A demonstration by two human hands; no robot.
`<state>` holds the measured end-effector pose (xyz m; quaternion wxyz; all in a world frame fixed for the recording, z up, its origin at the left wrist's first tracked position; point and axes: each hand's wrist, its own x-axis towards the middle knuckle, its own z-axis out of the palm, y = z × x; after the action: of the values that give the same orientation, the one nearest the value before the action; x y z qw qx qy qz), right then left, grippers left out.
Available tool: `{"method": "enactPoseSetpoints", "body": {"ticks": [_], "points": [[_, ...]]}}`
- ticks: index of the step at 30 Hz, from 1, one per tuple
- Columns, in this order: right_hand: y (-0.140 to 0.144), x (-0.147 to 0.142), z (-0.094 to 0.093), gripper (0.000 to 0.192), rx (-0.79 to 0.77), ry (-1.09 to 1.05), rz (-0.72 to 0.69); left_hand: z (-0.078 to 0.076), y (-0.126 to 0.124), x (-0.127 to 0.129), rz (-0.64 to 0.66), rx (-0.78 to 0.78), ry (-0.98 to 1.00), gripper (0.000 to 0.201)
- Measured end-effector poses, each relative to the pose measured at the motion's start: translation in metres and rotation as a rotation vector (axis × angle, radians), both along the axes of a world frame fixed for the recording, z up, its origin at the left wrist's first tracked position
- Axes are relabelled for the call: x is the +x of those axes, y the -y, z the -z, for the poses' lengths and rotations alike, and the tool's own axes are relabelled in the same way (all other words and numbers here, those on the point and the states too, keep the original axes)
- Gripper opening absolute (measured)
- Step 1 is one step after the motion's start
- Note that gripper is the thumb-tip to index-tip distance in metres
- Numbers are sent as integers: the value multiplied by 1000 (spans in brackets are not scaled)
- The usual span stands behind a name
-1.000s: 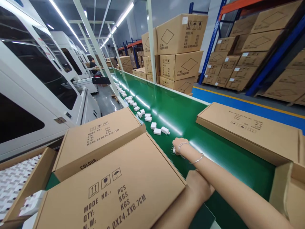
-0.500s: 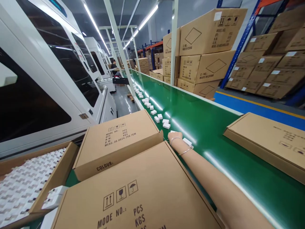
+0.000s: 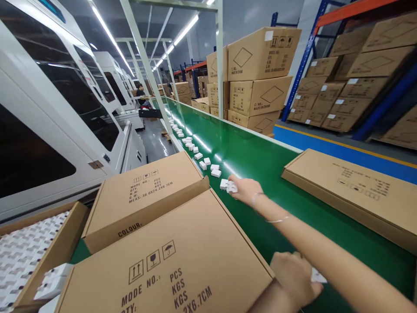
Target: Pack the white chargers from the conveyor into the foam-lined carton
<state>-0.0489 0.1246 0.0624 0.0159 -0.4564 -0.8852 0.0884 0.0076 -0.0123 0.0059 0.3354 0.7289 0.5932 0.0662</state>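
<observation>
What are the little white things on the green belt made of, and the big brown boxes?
The white chargers at the right hand look like smooth hard plastic, slightly glossy. The green belt seems rubbery or vinyl, shiny with light streaks. The brown boxes are matte cardboard, with folded edges and printed lettering.

the right hand (image 3: 245, 189) is stretched over the green conveyor belt (image 3: 260, 161), fingertips on white chargers (image 3: 228, 185). the left hand (image 3: 295, 278) is held low beside a closed carton (image 3: 169, 261), seemingly gripping a white charger (image 3: 317, 276), though blurred. more chargers (image 3: 208, 164) are lined along the belt.
</observation>
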Motion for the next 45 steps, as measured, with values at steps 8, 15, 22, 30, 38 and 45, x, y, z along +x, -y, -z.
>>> {"method": "enactPoseSetpoints", "body": {"ticks": [8,15,22,30,38,45], "points": [[29,189,32,48,-230,-300,164,-9,-3,-4,-341,49,-134,25],[63,233,78,54,-546,-375,8,8,0,-5,-117,198,-180,21],[74,240,59,69,-296,-73,5,11,-2,-8,-53,188,-128,50],[102,217,52,35,-91,134,-145,12,1,-9,26,193,-55,56],[119,215,61,47,49,238,-100,16,0,-11,137,170,70,76],[130,216,58,47,10,228,-25,19,0,-14,247,171,176,78]]}}
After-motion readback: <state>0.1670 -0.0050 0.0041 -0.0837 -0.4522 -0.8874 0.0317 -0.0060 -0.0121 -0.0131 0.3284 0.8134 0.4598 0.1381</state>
